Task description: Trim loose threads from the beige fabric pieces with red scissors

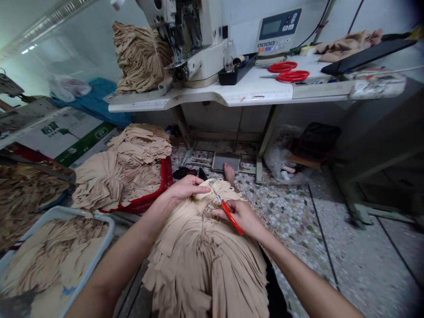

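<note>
A thick bundle of beige fabric pieces (205, 265) lies across my lap, its many layers gathered along the middle. My left hand (187, 189) pinches the far end of the bundle between thumb and fingers. In my right hand (243, 216) is a seam ripper (228, 213) with a red handle and a thin metal shaft. Its tip points up and left, close to my left fingertips and over the fabric. Whether the tip touches the cloth I cannot tell. My right fingers also rest near the fabric's gathered middle.
Ahead stands a sewing machine (205, 57) on a white table (251, 95), with a fabric stack (139, 57), red-handled scissors (293, 76) and a black tray (232, 77). Fabric fills a red basket (167, 174) and a pale bin (111, 227) at left. A bare foot (229, 171) is by the pedal (217, 162).
</note>
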{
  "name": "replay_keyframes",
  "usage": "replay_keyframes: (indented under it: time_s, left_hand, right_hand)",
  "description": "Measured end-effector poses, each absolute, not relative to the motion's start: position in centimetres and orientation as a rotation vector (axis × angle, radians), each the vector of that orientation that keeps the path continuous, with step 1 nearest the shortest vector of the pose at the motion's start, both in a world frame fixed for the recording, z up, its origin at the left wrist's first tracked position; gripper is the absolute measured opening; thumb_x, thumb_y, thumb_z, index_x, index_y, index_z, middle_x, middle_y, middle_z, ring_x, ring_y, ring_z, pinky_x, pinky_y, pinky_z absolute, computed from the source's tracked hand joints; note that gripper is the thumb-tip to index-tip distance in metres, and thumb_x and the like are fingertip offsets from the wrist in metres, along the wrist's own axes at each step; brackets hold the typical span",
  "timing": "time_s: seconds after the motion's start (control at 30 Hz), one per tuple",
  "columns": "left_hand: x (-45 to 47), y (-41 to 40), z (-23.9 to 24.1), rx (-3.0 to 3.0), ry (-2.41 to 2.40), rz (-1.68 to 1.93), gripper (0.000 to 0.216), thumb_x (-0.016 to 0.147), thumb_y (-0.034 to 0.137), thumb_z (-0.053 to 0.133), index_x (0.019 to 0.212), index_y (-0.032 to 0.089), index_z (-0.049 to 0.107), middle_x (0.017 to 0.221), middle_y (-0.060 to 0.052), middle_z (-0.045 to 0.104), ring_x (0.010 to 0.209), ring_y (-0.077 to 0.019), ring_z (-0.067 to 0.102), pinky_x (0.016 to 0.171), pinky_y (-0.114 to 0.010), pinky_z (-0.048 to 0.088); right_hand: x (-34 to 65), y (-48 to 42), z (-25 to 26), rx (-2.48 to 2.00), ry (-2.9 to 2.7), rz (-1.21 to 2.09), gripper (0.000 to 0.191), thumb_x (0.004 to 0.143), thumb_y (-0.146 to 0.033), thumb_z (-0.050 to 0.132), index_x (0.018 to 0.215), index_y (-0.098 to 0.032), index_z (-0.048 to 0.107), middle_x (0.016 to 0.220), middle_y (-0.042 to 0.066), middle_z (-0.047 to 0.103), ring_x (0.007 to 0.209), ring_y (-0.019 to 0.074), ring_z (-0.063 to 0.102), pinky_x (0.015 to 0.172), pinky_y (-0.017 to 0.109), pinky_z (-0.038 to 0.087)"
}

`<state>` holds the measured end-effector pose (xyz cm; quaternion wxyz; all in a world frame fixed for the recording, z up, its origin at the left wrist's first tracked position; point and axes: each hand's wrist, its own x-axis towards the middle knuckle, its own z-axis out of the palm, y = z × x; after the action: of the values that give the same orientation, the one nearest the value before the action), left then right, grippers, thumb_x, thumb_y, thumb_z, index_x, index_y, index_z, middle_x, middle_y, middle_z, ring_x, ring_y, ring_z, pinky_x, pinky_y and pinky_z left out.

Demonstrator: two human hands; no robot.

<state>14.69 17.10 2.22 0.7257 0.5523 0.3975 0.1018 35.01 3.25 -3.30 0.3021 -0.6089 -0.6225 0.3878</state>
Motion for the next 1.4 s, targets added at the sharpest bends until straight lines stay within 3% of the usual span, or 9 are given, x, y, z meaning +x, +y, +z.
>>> replay_keyframes:
  time_s: [0.1,0.3,0.43,0.67,0.9,1.03,1.17,1.3,1.4]
  left_hand:
    - [14.6,16.8,2.1,1.232,0.871,0.217,0.042,0.070,0.039,0.090,0.097,0.008,0.080,0.091,-0.014,0.078,0.070,-0.0160,0.069,0.067,-0.024,0.052]
    - [14.8,16.0,2.3,1.261,0.834,0.233,0.042,0.071,0.040,0.089,0.098,0.009,0.080,0.093,-0.013,0.078,0.074,-0.0175,0.071,0.072,-0.025,0.053]
    - [14.7,15.7,2.1,1.282,0.835,0.216,0.042,0.073,0.041,0.087,0.100,0.010,0.080,0.094,-0.012,0.078,0.074,-0.0174,0.069,0.070,-0.024,0.051]
    - [13.9,15.8,2.1,1.410,0.822,0.235,0.036,0.076,0.041,0.085,0.093,0.009,0.080,0.084,-0.008,0.075,0.068,-0.0126,0.062,0.063,-0.020,0.044]
    - [11.7,15.6,2.3,1.500,0.873,0.261,0.040,0.079,0.048,0.081,0.092,0.010,0.077,0.082,-0.006,0.072,0.067,-0.0136,0.061,0.063,-0.022,0.044]
    - [8.3,15.0,2.2,1.687,0.872,-0.128,0.044,0.080,0.057,0.076,0.078,0.013,0.073,0.064,-0.002,0.065,0.056,-0.0128,0.059,0.051,-0.020,0.037]
    - [5.1,15.2,2.8,1.541,0.932,-0.462,0.047,0.079,0.063,0.074,0.075,0.017,0.066,0.051,0.001,0.057,0.049,-0.0158,0.061,0.046,-0.020,0.034]
    - [6.1,16.5,4.4,1.679,1.022,-0.226,0.045,0.081,0.060,0.073,0.074,0.016,0.065,0.056,0.000,0.059,0.050,-0.0149,0.058,0.048,-0.021,0.036]
    - [9.8,17.4,4.5,1.927,1.036,0.073,0.034,0.086,0.049,0.068,0.085,0.015,0.072,0.073,-0.004,0.069,0.065,-0.0172,0.062,0.059,-0.023,0.043]
  right_hand:
    - [35.0,2.8,-4.3,-1.585,-1.555,1.099,0.057,0.085,-0.068,0.066,0.061,-0.020,0.046,0.058,-0.005,0.040,0.057,0.0125,0.036,0.053,0.025,0.026]
    - [35.1,1.7,-3.7,-1.454,-1.617,1.200,0.047,0.093,-0.064,0.058,0.079,-0.020,0.056,0.070,-0.002,0.055,0.063,0.0151,0.047,0.059,0.025,0.037]
    - [35.0,2.1,-2.4,-1.443,-1.657,1.207,0.047,0.097,-0.063,0.052,0.077,-0.021,0.053,0.073,0.000,0.057,0.067,0.0166,0.050,0.063,0.027,0.040]
    - [34.6,3.9,-2.7,-1.447,-1.671,1.168,0.050,0.091,-0.065,0.060,0.071,-0.020,0.054,0.065,-0.002,0.052,0.060,0.0139,0.044,0.056,0.024,0.033]
    - [34.4,3.9,-3.0,-1.339,-1.280,1.492,0.054,0.084,-0.067,0.068,0.065,-0.021,0.048,0.047,-0.006,0.046,0.041,0.0096,0.038,0.044,0.023,0.027]
    - [35.9,2.3,-3.0,-1.256,-1.108,1.623,0.051,0.082,-0.065,0.072,0.069,-0.021,0.048,0.048,-0.007,0.048,0.039,0.0088,0.038,0.041,0.022,0.027]
    - [38.1,1.0,-3.7,-1.301,-1.033,1.619,0.049,0.081,-0.061,0.076,0.069,-0.020,0.051,0.048,-0.006,0.049,0.040,0.0081,0.037,0.041,0.022,0.025]
    - [39.4,0.8,-4.0,-1.356,-1.024,1.527,0.049,0.083,-0.060,0.073,0.067,-0.020,0.051,0.049,-0.005,0.051,0.042,0.0088,0.040,0.043,0.022,0.028]
    - [39.2,1.1,-3.7,-1.367,-1.019,1.505,0.049,0.083,-0.060,0.074,0.068,-0.020,0.051,0.050,-0.005,0.052,0.044,0.0091,0.041,0.044,0.022,0.030]
